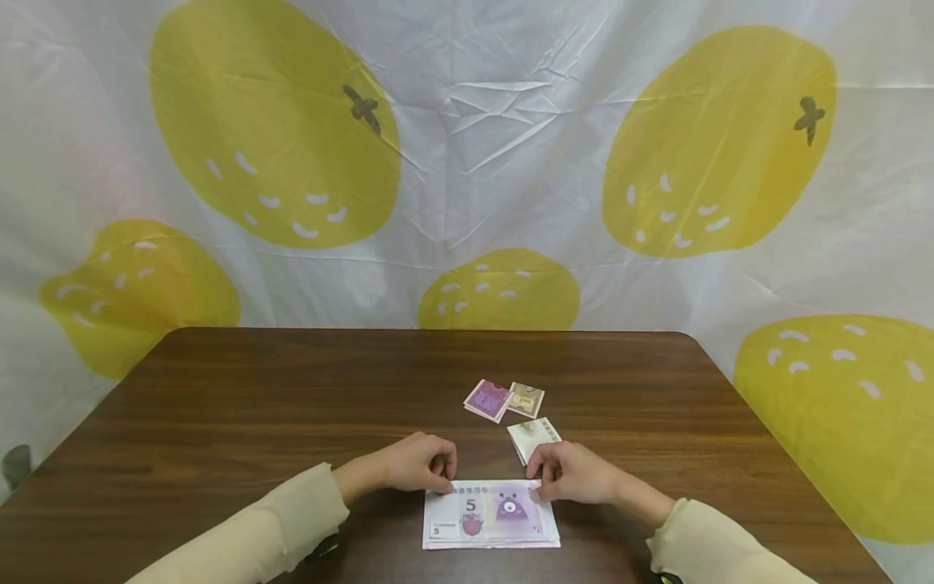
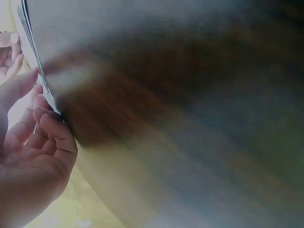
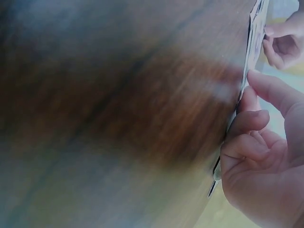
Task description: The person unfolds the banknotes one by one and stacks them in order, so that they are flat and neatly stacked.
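Observation:
A stack of purple-and-white play banknotes lies flat on the table near its front edge; the top note bears a 5 and a one-eyed cartoon figure. My left hand pinches the stack's far left corner, thumb on top and fingers curled at the far edge. At the far right corner my right hand does likewise. Seen edge-on in the left wrist view, the stack shows several layers. Just beyond my right hand sits a folded pale green note, partly covered by the fingers.
Farther back on the brown wooden table lie a folded purple note and a folded brownish note, touching or overlapping. A white curtain printed with yellow fruit hangs behind the table's far edge.

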A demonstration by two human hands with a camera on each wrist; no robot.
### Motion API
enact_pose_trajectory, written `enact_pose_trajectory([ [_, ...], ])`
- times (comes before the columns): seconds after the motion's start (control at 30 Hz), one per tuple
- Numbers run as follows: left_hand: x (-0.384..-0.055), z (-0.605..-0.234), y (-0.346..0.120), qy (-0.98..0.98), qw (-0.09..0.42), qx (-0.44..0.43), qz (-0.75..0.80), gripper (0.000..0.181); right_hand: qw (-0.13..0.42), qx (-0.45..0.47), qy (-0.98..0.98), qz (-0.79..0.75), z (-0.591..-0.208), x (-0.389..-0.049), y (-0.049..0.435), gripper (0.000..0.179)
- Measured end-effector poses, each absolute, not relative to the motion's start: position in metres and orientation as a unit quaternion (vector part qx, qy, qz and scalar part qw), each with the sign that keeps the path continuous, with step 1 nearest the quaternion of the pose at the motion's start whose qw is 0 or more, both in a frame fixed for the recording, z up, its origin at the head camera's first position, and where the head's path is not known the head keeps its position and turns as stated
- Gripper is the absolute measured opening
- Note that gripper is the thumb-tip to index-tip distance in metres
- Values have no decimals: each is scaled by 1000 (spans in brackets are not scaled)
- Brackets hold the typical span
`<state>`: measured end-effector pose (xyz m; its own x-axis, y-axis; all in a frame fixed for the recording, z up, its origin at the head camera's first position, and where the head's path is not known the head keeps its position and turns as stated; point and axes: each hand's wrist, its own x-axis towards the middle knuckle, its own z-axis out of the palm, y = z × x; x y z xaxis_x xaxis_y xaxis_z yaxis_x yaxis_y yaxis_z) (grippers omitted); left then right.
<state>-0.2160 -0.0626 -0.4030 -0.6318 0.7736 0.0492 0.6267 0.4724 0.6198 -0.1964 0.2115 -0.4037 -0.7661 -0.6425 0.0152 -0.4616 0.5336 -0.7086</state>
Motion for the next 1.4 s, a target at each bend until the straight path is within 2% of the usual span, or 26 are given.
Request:
enact_pose_trajectory([
  [0.2, -218, -402, -64, 848, 109, 406, 321, 13, 127, -319, 850, -400, -402, -199, 214, 20],
  [0.53, -238, -400, -60, 854, 44, 372, 360, 7, 118, -269, 826, -481, -382, -221, 228, 17],
  [0.83, -251, -396, -41, 859, 44, 352, 369, 5, 129, -233, 818, -509, -387, -242, 241, 23],
  [1.4, -261, -391, -11, 889, 51, 341, 300, 13, 186, -214, 847, -450, -398, -272, 257, 38],
])
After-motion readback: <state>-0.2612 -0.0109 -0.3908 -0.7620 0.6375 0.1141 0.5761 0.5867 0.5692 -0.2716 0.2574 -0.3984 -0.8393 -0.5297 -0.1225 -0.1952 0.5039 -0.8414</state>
